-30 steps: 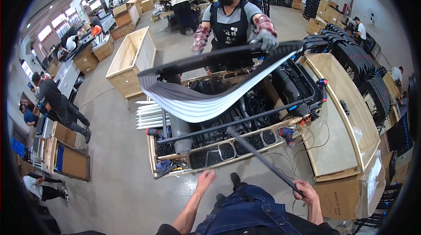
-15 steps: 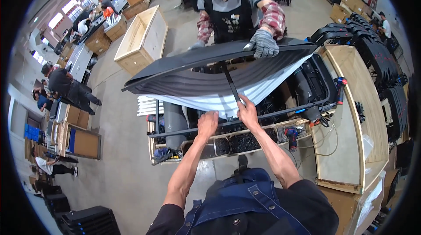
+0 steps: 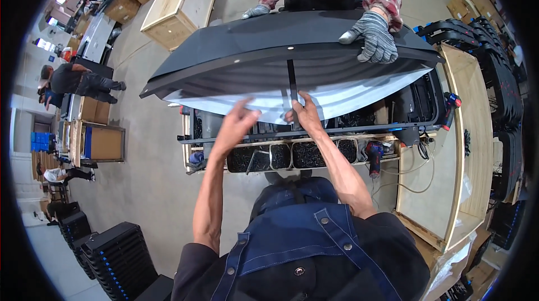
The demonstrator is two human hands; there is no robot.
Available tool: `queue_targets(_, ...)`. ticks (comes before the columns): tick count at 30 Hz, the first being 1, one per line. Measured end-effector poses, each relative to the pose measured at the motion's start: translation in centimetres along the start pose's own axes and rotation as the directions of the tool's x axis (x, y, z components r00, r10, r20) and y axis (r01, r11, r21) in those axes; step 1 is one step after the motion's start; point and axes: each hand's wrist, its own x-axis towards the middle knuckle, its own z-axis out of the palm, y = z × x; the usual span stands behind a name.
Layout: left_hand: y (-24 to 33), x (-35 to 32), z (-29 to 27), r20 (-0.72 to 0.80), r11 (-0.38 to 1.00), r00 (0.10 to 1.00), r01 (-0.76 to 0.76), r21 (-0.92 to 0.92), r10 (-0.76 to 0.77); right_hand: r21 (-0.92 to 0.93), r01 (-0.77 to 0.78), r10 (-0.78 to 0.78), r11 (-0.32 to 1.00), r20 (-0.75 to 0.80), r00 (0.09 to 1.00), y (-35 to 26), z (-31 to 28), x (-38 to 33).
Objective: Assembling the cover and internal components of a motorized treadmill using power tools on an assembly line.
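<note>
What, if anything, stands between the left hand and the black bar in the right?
Only the right hand, gripping the black bar low down; above that grip, nothing visible blocks the left hand.

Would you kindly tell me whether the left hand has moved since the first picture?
Yes: the left hand has moved forward, from the near side of the parts bins to beyond them.

Right hand (image 3: 306, 115) grips dark bar (image 3: 291, 76); left hand (image 3: 236, 126) blurred, nearby. Co-worker's gloved hand (image 3: 371, 37) rests on black panel (image 3: 264, 28).
</note>
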Motion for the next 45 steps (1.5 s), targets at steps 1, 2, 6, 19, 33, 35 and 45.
queue_targets(1, 1.0, -0.1, -0.9, -0.103, 0.969, 0.995, -0.030, -0.247, 0.005, 0.005, -0.100, 0.099, 0.995, 0.105, 0.990, 0.1, -0.2, 0.3)
queue_targets(2, 1.8, 0.0, -1.4, -0.196, 0.906, 0.981, -0.094, -0.413, 0.012, 0.001, -0.199, 0.195, 0.980, 0.205, 0.959, 0.1, -0.5, 0.6)
queue_targets(6, 5.1, 1.1, -4.2, -0.382, 0.697, 0.924, -0.269, -0.665, -0.008, -0.034, -0.212, 0.213, 0.977, 0.265, 0.940, 0.4, -1.0, 0.5)
queue_targets(19, 6.3, 2.0, -2.9, -0.502, 0.679, 0.841, -0.252, -0.690, -0.199, -0.207, -0.269, 0.323, 0.940, 0.302, 0.897, -1.4, -2.9, 1.2)
queue_targets(33, -8.4, -2.2, 5.2, -0.451, 0.479, 0.695, -0.173, -0.861, -0.560, 0.352, -0.116, 0.259, 0.929, -0.393, 0.883, -9.5, -35.8, -0.1)
queue_targets(35, -9.2, -2.8, 4.6, -0.469, 0.526, 0.682, -0.144, -0.838, -0.561, 0.105, -0.226, 0.248, 0.969, -0.491, 0.835, -9.6, -36.2, -0.7)
queue_targets(45, -10.6, -4.7, 2.7, -0.411, 0.626, 0.694, 0.073, -0.777, -0.591, -0.207, -0.210, 0.076, 0.955, -0.518, 0.852, -6.0, -36.2, -5.4)
